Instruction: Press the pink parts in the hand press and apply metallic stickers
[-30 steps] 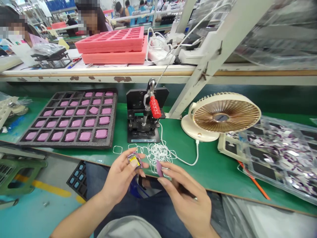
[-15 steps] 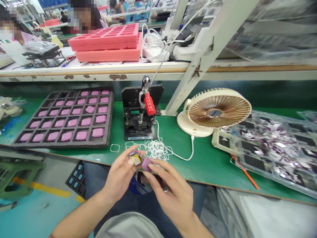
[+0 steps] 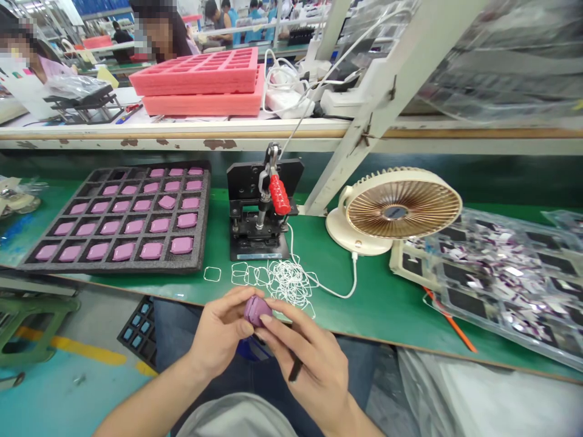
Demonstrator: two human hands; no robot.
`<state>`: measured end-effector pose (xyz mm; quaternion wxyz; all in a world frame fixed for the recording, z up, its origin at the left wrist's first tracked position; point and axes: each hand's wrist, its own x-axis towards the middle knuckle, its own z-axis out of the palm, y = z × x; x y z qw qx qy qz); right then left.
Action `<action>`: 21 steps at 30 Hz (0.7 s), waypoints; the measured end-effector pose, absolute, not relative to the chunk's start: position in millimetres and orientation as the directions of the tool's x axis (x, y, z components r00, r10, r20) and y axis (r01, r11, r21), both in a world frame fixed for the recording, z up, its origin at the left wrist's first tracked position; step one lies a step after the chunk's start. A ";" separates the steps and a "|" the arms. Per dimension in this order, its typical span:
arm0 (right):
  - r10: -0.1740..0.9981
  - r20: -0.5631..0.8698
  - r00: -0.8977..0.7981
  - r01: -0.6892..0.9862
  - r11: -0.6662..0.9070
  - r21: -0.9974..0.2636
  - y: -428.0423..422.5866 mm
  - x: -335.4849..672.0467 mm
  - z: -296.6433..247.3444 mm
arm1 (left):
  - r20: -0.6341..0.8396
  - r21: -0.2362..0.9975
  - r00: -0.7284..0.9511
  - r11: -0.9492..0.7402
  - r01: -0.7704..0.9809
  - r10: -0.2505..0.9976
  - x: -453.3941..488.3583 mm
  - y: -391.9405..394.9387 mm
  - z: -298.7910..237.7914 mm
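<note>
- Hands: two. Left hand (image 3: 221, 331) and right hand (image 3: 310, 358) grasp one case (image 3: 257, 312) by the fingertips at the bench's (image 3: 364, 318) near edge, seemingly steadying it from opposite sides.
- One black stick (image 3: 296, 368) juts below the right hand, probably tucked there to keep the fingertips free.
- White rings (image 3: 291, 280) lie just beyond, one apart, the rest too tangled to count, perhaps heaped for easy reach.
- One tray (image 3: 204, 209), at left: 26 purple cases (image 3: 134, 226) in 30 cells (image 3: 91, 190), one apiece, presumably against rubbing.
- One press (image 3: 259, 233), red handle (image 3: 279, 195) hanging forward; one fan (image 3: 401, 212) to its right, tilted upward, perhaps sparing the light rings its draught.
- Two red foam trays (image 3: 204, 86) on the shelf (image 3: 291, 125), stacked, likely to save room.
- Two co-workers (image 3: 175, 33) nearest behind it.
</note>
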<state>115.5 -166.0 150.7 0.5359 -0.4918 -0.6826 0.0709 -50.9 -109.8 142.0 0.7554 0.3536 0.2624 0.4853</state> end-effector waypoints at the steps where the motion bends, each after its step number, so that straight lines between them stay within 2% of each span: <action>1: 0.749 0.661 0.049 0.589 0.513 -0.625 -167.0 116.2 150.5 | -0.031 0.798 0.388 0.256 -0.545 0.921 -52.3 -109.3 140.7; 8: 0.750 0.661 -0.018 0.595 0.539 -0.596 -171.5 120.6 148.1 | 0.140 0.827 0.349 0.085 -0.556 0.927 -55.6 -107.5 131.4; 13: 0.730 0.668 -0.147 0.639 0.585 -0.499 -172.0 121.0 137.9 | 0.168 0.843 0.329 0.037 -0.537 0.929 -57.5 -108.1 129.4; 17: 0.729 0.674 -0.120 0.696 0.546 -0.467 -167.4 114.2 122.7 | 0.097 0.860 0.325 0.086 -0.504 0.941 -53.5 -111.6 131.0; 19: 0.712 0.698 -0.075 0.700 0.536 -0.472 -162.0 109.4 119.6 | -0.013 0.870 0.261 0.140 -0.474 0.965 -48.6 -112.4 133.0; 21: 0.721 0.693 0.007 0.677 0.506 -0.534 -155.7 105.2 121.9 | -0.132 0.857 0.176 0.202 -0.475 0.975 -44.3 -111.1 135.5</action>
